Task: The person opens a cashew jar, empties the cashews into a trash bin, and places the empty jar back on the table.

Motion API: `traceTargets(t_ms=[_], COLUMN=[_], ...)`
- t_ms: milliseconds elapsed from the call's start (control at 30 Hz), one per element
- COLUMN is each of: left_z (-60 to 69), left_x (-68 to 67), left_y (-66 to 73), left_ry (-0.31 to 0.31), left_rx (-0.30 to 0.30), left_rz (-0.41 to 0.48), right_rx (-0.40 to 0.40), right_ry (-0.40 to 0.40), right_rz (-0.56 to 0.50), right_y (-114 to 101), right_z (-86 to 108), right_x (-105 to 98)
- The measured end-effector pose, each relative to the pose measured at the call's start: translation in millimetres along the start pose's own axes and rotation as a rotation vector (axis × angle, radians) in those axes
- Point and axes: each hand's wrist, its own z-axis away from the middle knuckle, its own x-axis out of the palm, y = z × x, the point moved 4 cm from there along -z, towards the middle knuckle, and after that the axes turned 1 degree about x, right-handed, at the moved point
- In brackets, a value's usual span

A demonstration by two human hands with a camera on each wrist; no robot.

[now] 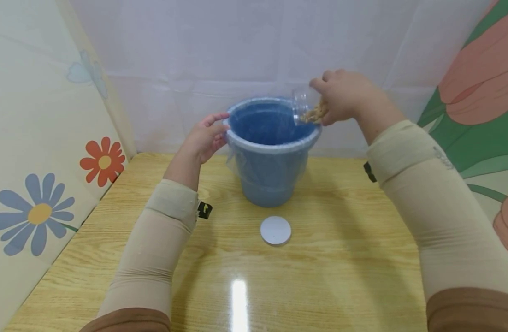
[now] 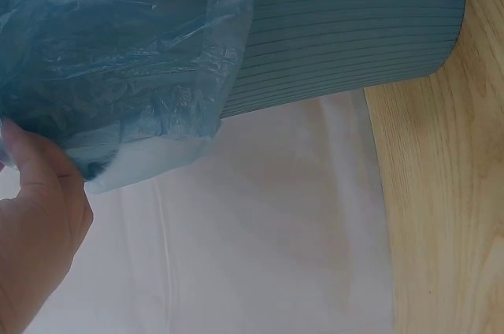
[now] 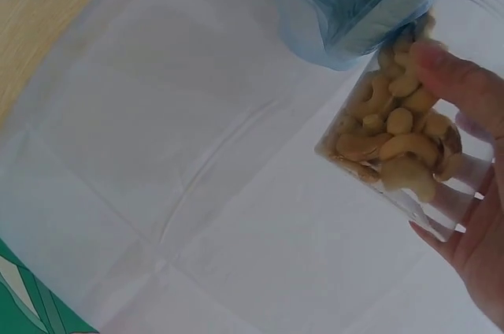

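A blue trash bin (image 1: 267, 177) with a thin clear plastic liner (image 2: 150, 58) over its rim stands upright on the table. My left hand (image 1: 203, 139) holds the bin's left rim through the liner; in the left wrist view the thumb presses against it, and the other fingers are mostly hidden. Above the right rim, my right hand (image 1: 347, 95) grips a clear plastic jar (image 1: 299, 102) tipped on its side, its mouth towards the bin. Cashews (image 3: 403, 143) lie inside the jar, visible through its wall. The bin's bottom is out of sight.
In front of the bin a round white lid (image 1: 275, 230) lies flat on the wood-grain table (image 1: 320, 276). A white sheet (image 1: 187, 46) hangs behind the bin. Flower-printed panels (image 1: 38, 212) border the sides.
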Motion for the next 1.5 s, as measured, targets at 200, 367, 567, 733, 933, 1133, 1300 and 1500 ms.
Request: traceTargets(t_ms=[200, 367, 567, 733, 933, 1133, 1300, 1500], left_z=[0.1, -0.2, -1.0, -1.4, -0.8, -1.9, -2.4, -2.8], left_x=[0.6, 0.7, 0.2, -0.2, -0.3, -1.5, -0.8, 0.1], left_y=[0.1, 0.3, 0.2, 0.6, 1.0, 0.5, -0.1, -0.3], left_ry=[-0.005, 0.000, 0.007, 0.007, 0.008, 0.009, 0.006, 0.006], left_rx=[0.000, -0.006, -0.009, -0.006, -0.007, -0.008, -0.010, -0.011], left_rz=[-0.007, -0.011, -0.004, 0.000, -0.002, 0.009, 0.001, 0.005], right_rx=[0.000, -0.010, -0.004, 0.017, 0.005, -0.006, -0.009, 0.018], right_ry=[-0.012, 0.007, 0.031, 0.037, -0.001, 0.010, 0.010, 0.057], right_rz=[0.018, 0.030, 0.036, 0.014, 0.016, 0.012, 0.017, -0.022], right_y=[-0.6, -1.9, -3.0, -2.3, -2.1, -2.9, -2.1, 1.3], right_z=[-1.9, -1.2, -0.3, -1.1, -1.9, -1.6, -1.7, 0.6], right_x=[0.8, 1.1, 0.7, 0.3, 1.1, 0.7, 1.8, 0.1])
